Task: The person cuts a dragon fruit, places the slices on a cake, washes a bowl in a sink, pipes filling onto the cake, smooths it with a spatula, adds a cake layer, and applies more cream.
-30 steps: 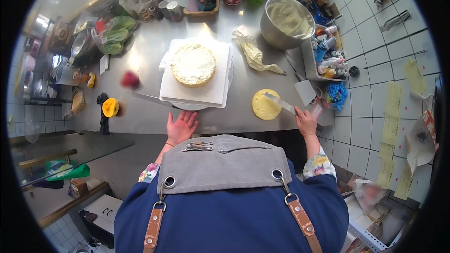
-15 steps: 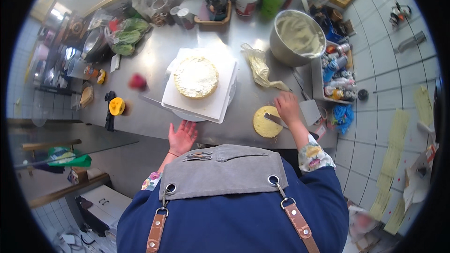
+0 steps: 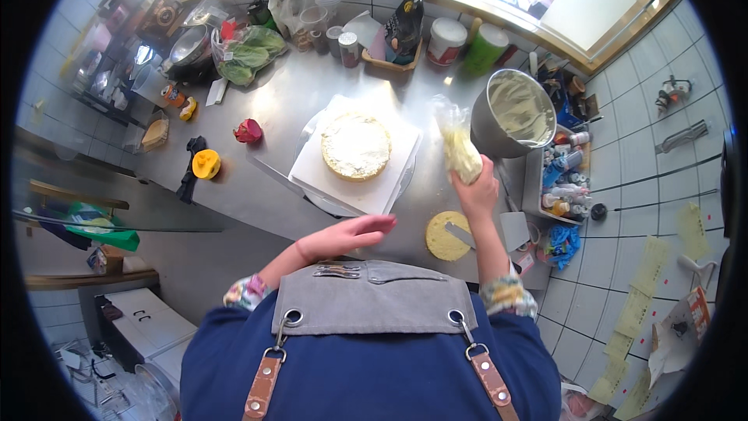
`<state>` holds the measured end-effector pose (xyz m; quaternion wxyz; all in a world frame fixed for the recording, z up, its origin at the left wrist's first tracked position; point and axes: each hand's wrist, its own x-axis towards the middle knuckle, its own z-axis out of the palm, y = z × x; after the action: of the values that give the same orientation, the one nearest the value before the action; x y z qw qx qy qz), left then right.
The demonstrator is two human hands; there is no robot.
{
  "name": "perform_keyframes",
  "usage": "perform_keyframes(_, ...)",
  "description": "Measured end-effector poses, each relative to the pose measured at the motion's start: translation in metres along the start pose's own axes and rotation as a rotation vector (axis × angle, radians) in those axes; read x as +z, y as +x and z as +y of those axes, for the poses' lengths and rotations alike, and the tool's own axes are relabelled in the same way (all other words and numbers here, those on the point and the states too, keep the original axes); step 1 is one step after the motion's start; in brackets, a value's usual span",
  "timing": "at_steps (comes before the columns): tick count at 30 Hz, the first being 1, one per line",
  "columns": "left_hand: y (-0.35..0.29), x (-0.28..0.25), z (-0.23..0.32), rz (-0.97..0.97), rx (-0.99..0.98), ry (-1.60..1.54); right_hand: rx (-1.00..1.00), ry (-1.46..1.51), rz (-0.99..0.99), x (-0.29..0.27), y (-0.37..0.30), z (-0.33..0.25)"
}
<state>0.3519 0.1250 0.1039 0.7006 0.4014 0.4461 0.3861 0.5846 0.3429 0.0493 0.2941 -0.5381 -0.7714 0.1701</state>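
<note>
A piping bag with pale cream (image 3: 461, 148) is lifted in my right hand (image 3: 477, 189), its clear end pointing away from me beside the metal bowl. My left hand (image 3: 351, 238) is open, fingers stretched out to the right, below the near edge of the white board (image 3: 379, 191). On that board, over a round turntable, sits a round cake (image 3: 356, 146) with white cream on top. A yellow sponge layer (image 3: 441, 245) lies on the steel table by my right forearm. A metal blade (image 3: 458, 233) rests across it, its other end hidden behind the forearm.
A large metal bowl (image 3: 499, 131) smeared with cream stands at the right, near a bin of bottles (image 3: 566, 179). Leafy greens (image 3: 249, 58), tubs (image 3: 447, 40) and jars line the back. A dragon fruit (image 3: 248, 131) and yellow lid-like object (image 3: 206, 164) lie left.
My right hand has picked up the piping bag from the table and raised it. My left hand has swung right, from palm up to stretched sideways. The view has shifted.
</note>
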Motion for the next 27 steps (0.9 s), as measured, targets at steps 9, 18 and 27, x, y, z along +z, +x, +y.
perform_keyframes(9,0.093,0.036,0.100,-0.011,0.340,-0.183,-0.542,-0.137,0.390,-0.064,-0.067,-0.108)
perform_keyframes(18,0.099,0.055,0.120,0.018,0.422,0.096,-0.349,0.126,0.396,-0.073,-0.086,-0.121)
perform_keyframes(27,0.109,0.092,0.085,0.312,0.986,0.790,-0.211,0.405,-0.311,-0.067,-0.058,-0.059)
